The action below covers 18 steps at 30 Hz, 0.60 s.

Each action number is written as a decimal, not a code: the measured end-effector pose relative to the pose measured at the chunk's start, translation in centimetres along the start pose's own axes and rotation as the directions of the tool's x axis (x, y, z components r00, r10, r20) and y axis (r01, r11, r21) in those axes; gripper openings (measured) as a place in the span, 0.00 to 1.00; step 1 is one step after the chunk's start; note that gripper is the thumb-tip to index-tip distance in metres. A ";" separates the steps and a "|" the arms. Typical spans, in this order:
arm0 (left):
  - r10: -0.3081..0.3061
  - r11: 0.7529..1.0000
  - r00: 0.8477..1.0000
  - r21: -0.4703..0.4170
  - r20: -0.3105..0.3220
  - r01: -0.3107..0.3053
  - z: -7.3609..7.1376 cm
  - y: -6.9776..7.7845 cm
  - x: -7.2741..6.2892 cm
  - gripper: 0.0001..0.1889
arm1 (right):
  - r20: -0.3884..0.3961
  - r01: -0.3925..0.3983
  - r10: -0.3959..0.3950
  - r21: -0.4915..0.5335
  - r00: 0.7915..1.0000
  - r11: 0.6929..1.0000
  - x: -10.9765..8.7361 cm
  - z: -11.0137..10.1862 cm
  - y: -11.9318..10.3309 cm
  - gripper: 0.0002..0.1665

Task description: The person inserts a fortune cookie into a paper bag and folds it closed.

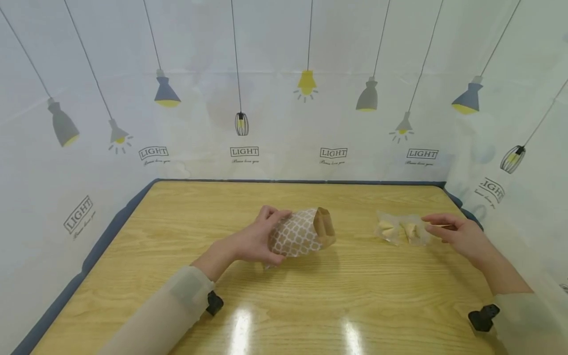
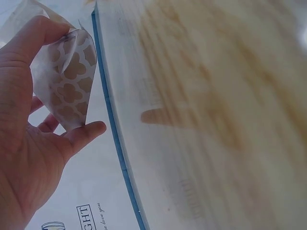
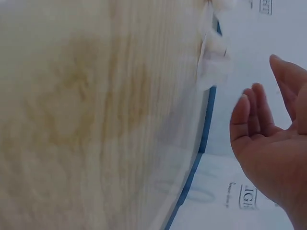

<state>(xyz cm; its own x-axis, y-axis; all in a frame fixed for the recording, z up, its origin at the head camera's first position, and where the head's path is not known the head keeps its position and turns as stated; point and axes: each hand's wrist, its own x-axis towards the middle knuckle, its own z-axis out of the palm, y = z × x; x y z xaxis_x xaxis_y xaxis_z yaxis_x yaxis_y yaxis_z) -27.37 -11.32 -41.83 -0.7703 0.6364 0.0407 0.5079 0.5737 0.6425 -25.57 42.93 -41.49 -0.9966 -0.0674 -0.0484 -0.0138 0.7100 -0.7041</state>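
Gripping a lattice-printed paper bag, left fingers curl; right fingers spread near translucent packets.

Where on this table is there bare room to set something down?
Bare tabletop shows between the sleeves, left of the left hand, and, more narrowly, between the patterned bag and the wrapped pieces. Crowded: around the gripped bag, and at the wrapped pieces, with the right hand close beside.

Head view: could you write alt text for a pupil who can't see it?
A person's left grip holds a white-patterned brown paper bag, its open mouth facing right, at a wooden table. The right grip is close to two clear-wrapped pale pieces.
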 end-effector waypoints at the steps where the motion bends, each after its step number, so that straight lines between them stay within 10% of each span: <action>1: 0.001 1.000 1.000 0.000 -0.001 -0.001 0.0 0.0 0.0 0.61 | 0.017 0.000 0.000 -0.012 1.000 1.000 0.3 -0.1 0.2 0.38; 18: -0.004 1.000 1.000 -0.014 -0.005 0.004 0.0 0.1 -0.1 0.61 | 0.136 -0.034 0.038 -0.029 0.990 0.999 2.5 1.0 0.8 0.39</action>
<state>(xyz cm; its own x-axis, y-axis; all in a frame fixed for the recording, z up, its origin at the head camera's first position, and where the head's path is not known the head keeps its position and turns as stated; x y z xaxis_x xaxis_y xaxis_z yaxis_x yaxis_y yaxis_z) -27.22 -11.38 -41.75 -0.7739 0.6319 0.0421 0.4996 0.5684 0.6537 -28.02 42.65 -42.85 -0.9759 -0.1355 -0.1711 0.0179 0.7317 -0.6813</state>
